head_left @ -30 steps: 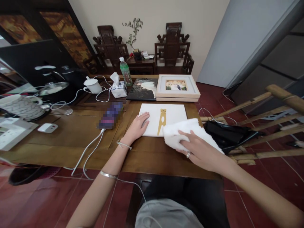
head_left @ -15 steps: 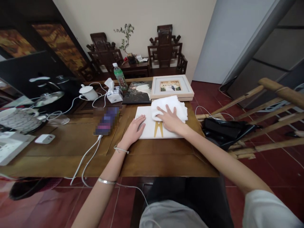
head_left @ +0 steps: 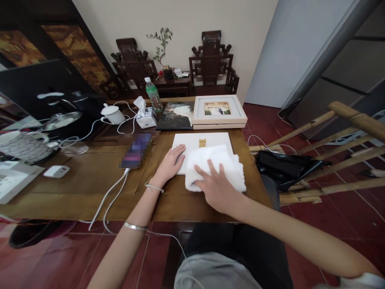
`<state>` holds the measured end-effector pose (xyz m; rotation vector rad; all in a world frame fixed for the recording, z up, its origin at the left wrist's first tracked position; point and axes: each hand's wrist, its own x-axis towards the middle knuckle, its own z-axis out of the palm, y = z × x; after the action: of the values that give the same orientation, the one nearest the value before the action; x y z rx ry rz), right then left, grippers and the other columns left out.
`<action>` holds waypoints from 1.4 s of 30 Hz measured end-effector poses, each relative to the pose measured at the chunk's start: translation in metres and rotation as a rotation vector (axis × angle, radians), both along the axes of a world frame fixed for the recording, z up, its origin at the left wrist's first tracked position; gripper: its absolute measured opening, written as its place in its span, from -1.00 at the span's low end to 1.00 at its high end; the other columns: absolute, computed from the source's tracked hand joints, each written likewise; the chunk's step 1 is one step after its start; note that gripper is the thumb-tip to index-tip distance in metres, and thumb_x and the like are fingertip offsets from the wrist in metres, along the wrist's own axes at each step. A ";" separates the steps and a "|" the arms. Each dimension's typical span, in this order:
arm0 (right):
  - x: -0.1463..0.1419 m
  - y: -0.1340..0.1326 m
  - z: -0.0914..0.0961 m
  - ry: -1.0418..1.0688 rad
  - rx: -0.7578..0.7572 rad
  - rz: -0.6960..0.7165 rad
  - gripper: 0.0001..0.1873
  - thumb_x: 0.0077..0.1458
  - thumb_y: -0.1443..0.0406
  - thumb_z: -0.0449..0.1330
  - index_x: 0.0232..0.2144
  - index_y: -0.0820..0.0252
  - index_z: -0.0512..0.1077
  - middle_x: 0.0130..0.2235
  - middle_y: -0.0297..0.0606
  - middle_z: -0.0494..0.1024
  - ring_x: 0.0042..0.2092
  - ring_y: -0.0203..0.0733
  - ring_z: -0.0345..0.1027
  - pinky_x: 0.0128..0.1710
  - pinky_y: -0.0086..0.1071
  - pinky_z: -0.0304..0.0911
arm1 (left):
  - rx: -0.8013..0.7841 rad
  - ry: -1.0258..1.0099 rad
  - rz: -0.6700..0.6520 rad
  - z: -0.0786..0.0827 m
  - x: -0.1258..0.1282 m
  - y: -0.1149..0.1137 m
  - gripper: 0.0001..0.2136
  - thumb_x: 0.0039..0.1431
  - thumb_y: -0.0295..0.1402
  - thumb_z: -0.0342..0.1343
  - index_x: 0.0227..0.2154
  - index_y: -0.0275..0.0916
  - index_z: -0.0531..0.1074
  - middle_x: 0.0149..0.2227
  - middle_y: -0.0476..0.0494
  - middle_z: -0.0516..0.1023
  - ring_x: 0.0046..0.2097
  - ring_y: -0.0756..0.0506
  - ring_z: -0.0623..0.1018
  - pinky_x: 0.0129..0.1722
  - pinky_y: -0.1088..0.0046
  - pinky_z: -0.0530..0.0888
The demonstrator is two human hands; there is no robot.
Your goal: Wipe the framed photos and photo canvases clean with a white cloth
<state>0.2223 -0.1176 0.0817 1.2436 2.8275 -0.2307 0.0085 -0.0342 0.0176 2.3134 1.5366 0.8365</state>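
Note:
A white flat board [head_left: 207,141] with a small gold stand piece [head_left: 202,143] lies face down on the wooden table [head_left: 90,180]. My left hand [head_left: 171,161] rests flat on the board's left edge, fingers stretched out. My right hand [head_left: 215,188] presses flat on a white cloth [head_left: 219,166] that covers the near half of the board. Only the top of the gold piece shows above the cloth.
Behind the board lie a framed photo [head_left: 219,110] and a dark picture panel [head_left: 176,115]. A blurred phone [head_left: 136,150] with a white cable [head_left: 111,196], a tissue box [head_left: 146,117], a green bottle [head_left: 153,95], a white cup [head_left: 111,114] and kettles stand left. A black bag [head_left: 285,166] and bamboo poles sit right.
My right hand has dragged the cloth from the table's right edge up across the board's far part, then back toward me over its near half. My left hand stays on the board.

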 end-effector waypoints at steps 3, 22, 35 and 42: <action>-0.002 0.033 -0.004 0.026 0.028 -0.056 -0.41 0.11 0.52 -0.09 0.13 0.09 0.36 0.36 -0.19 0.02 0.33 0.43 -0.29 0.14 0.44 -0.17 | 0.000 -0.004 -0.001 -0.002 0.000 0.001 -0.61 0.30 -0.28 -0.12 0.10 -0.29 0.36 0.21 -0.29 0.34 0.27 -0.21 0.29 0.28 0.00 0.15; -0.014 0.004 -0.006 0.017 0.057 0.004 -0.56 0.22 0.42 -0.11 0.00 0.17 0.47 0.35 -0.01 0.02 0.30 0.57 -0.26 0.08 0.50 -0.15 | -0.044 0.072 0.005 -0.008 -0.003 0.003 -0.52 0.34 -0.29 -0.25 0.25 -0.37 0.14 0.32 -0.35 0.13 0.36 -0.19 0.08 0.31 0.04 0.04; -0.013 0.038 0.001 0.032 -0.022 -0.030 -0.40 0.07 0.52 -0.10 0.12 0.15 0.36 0.35 -0.17 0.06 0.34 0.40 -0.29 0.12 0.44 -0.13 | -0.039 0.068 0.007 -0.011 -0.005 0.005 -0.54 0.32 -0.34 -0.25 0.22 -0.36 0.20 0.30 -0.34 0.16 0.35 -0.19 0.12 0.31 0.04 0.05; -0.033 0.114 -0.014 0.060 0.098 -0.152 -0.38 0.06 0.55 -0.07 0.16 0.18 0.31 0.37 -0.10 -0.03 0.33 0.50 -0.37 0.08 0.52 -0.18 | -0.042 0.050 0.006 -0.010 -0.004 0.006 -0.55 0.32 -0.35 -0.23 0.22 -0.29 0.21 0.30 -0.29 0.18 0.35 -0.18 0.11 0.30 0.00 0.06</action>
<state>0.1898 -0.0039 0.0678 1.4994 2.8274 -0.1388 0.0041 -0.0284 0.0071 2.3178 1.5664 0.7454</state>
